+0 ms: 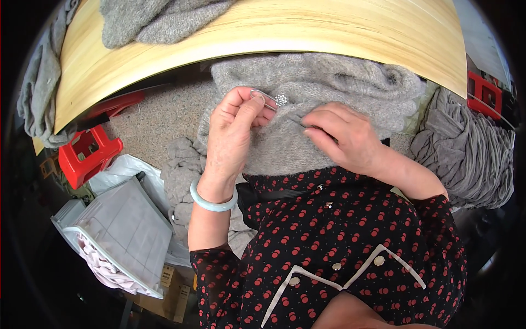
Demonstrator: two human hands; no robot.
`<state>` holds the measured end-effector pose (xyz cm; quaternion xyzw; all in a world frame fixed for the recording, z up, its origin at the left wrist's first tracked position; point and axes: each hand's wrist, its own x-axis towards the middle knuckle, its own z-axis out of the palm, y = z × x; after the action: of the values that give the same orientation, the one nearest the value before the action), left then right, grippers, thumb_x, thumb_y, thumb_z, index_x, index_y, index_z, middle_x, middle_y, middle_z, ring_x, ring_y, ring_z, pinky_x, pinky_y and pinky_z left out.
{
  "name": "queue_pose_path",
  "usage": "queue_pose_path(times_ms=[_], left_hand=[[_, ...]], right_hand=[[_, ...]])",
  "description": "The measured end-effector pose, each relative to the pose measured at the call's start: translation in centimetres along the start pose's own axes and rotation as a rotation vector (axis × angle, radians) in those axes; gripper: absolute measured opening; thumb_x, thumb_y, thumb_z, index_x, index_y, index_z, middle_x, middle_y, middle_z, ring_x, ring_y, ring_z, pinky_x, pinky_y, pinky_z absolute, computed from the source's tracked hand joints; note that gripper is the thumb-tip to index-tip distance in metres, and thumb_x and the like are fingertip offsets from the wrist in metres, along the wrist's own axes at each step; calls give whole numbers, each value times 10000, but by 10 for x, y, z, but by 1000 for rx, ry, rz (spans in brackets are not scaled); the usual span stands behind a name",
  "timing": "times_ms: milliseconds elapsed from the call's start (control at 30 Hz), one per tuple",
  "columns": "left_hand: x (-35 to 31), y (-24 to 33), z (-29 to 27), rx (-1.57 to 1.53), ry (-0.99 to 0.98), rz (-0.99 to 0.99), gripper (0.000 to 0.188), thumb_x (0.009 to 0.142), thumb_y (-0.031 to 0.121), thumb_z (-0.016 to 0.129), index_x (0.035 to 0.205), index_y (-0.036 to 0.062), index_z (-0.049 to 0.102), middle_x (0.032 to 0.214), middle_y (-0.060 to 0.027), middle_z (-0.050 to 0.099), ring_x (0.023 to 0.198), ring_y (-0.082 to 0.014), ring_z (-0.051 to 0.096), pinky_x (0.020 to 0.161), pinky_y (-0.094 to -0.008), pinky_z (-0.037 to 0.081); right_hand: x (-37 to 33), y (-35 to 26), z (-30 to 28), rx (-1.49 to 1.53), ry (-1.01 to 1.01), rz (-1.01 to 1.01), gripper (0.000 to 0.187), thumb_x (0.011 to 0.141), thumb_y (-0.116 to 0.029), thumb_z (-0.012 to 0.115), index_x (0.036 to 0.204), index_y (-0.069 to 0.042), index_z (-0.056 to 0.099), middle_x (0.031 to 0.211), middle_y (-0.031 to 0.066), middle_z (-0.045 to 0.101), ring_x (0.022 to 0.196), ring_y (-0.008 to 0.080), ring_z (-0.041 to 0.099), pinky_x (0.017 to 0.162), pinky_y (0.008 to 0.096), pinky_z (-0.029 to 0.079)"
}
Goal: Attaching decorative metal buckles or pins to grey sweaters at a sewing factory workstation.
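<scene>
- 1 grey knit piece (329,77) lies on the lap, below the near edge of the tabletop (350,30).
- Left hand (232,125): clamped on a thin metal loop (258,91), beside a round sparkling ornament (281,100).
- Right hand (348,137): apart from the left, fingertips at the knit; pinch cannot be confirmed.
- Status: apparently mid-work; ornament shows over the knit; fastening and remaining steps cannot be told.
- Materials: fuzzy, loosely folded knit; slim, bright metal; beaded-looking round ornament; wood-grain tabletop.

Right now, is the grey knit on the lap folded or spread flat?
Folded, at least partly: the grey knit bunches in thick ridges near the table, though it lies smoother by the waist.
</scene>
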<state>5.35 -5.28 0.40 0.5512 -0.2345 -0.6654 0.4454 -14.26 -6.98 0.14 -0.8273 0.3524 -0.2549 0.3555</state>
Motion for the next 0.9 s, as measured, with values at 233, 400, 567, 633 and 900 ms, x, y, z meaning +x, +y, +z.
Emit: queue_pose_path(times_ms=[233,400,567,633,900], left_hand=[[0,0,-2,-27,-60,-83,87,892,108,445,888,54,512,924,-108,606,724,-97,559,661,-213,446],[-3,10,-2,-106,-189,-29,103,882,86,454,963,42,499,940,-138,602,741,-119,568,681,-228,458],[-6,31,6,-14,-179,203,189,848,40,506,1033,21,474,934,-117,599,784,-107,563,704,-217,454],[-9,24,11,80,-39,293,325,780,27,616,1059,12,450,921,-86,590,794,-96,553,696,-211,448],[1,-5,6,593,151,257,193,734,112,686,852,-19,608,647,17,563,569,-32,443,514,-194,385]], right_hand=[[11,-4,10,-120,147,55,254,700,-116,668,917,-29,569,780,80,586,734,233,583,632,311,475],[18,2,3,104,34,43,250,695,-83,646,929,-40,570,772,59,584,660,168,552,578,278,442],[42,-12,-17,545,-110,411,172,758,-80,618,914,-28,566,775,0,581,678,61,519,570,218,417],[46,-4,-13,740,-129,536,152,784,-87,607,916,-25,565,779,-17,575,693,34,508,584,198,414],[43,11,-3,788,-130,550,270,810,-97,587,1053,-15,502,818,-13,550,756,41,504,706,178,421]])
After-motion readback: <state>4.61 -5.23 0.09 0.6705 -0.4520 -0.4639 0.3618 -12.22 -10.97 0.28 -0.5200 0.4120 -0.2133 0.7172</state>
